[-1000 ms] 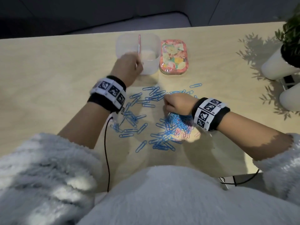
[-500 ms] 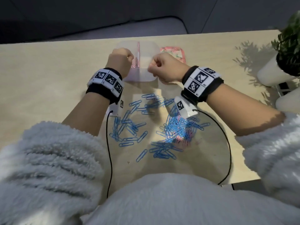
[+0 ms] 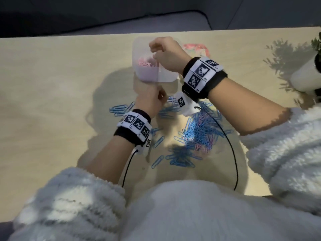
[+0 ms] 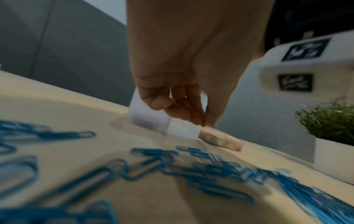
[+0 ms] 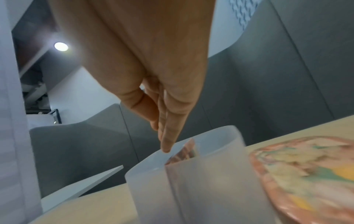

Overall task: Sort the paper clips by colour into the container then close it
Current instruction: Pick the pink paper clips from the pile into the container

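Note:
A translucent container (image 3: 166,77) with a pink divider (image 5: 181,153) stands at the table's far side; pink clips (image 3: 147,62) lie in its left compartment. My right hand (image 3: 165,53) hovers over that compartment, fingers (image 5: 166,145) pointing straight down, thumb beside them, no clip visible between them. My left hand (image 3: 151,100) is just in front of the container, above the table; its fingers (image 4: 191,115) hang loosely curled and hold nothing I can see. Blue clips (image 3: 199,131) with a few pink ones among them are heaped and scattered near me.
The floral lid (image 5: 306,166) lies flat just right of the container, half hidden by my right hand in the head view. A white pot with a green plant (image 4: 329,121) stands at the right edge. Two wrist cables trail towards my body.
My right hand shifted left from the container's right side to above the left compartment. My left hand drew back from the container towards the blue clips.

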